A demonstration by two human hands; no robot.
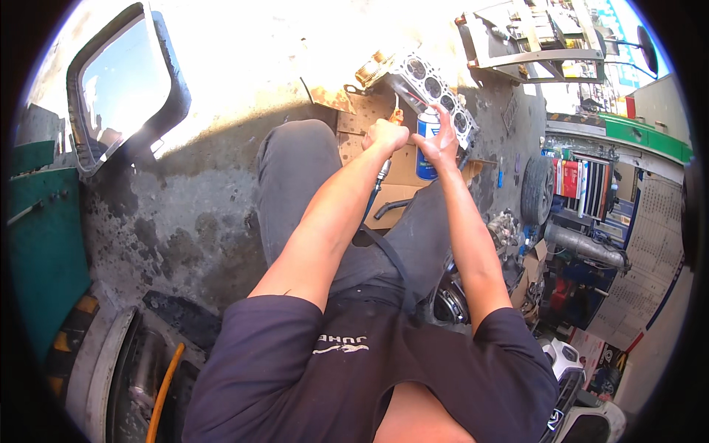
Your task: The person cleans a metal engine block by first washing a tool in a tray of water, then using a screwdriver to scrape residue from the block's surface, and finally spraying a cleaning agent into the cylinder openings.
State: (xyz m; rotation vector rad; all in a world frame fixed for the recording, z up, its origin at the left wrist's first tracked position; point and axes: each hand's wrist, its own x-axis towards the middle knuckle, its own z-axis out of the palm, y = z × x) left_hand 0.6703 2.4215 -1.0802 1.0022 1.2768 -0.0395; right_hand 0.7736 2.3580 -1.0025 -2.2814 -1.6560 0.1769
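My left hand [385, 137] is closed in a fist round an air blow gun [397, 116] with an orange body. From below that fist, a metal coupling and dark hose [379, 181] run down toward my lap. My right hand [442, 143] grips a blue and white spray can [426, 166], thumb on one side and a finger up near its top. Just beyond both hands lies a metal engine part [437, 90] with a row of round chambers in its flat face. Beneath the can is flattened cardboard [402, 164], with a bent black rubber hose [391, 208] on it.
A brass-coloured part [374, 70] adjoins the engine part. A metal-framed stand [546, 55] is at the far right. Rightward are a tyre [537, 190], loose engine parts [504, 230] and a cluttered shelf. A framed window panel [173, 92] and green cabinet [48, 229] stand left.
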